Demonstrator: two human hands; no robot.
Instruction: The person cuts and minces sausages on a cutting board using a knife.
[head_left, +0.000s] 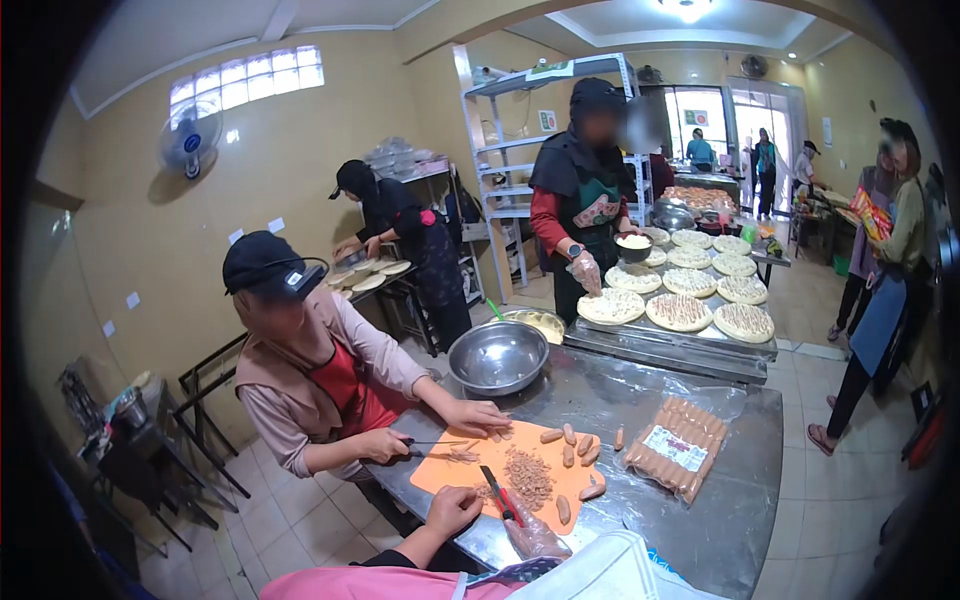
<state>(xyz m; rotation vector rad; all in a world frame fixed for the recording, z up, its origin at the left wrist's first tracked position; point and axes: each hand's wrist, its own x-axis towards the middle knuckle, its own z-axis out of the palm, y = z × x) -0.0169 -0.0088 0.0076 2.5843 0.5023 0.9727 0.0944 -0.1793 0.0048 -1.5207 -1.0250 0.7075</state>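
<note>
Knife with a dark blade and red handle (506, 504) is clasped in the person's clear-gloved right hand (537, 539), reaching over the near edge of a flat orange cutting board (437, 474). The bare left hand (453, 510), apart from the right, curls at the board's near edge; whether it holds anything, I cannot tell. Finely chopped brown sausage (530, 478) lies mid-board, short sausage pieces (564, 510) toward its right edge. Beyond its far edge, a round steel bowl (498, 360) stands on the shiny metal table (600, 385).
</note>
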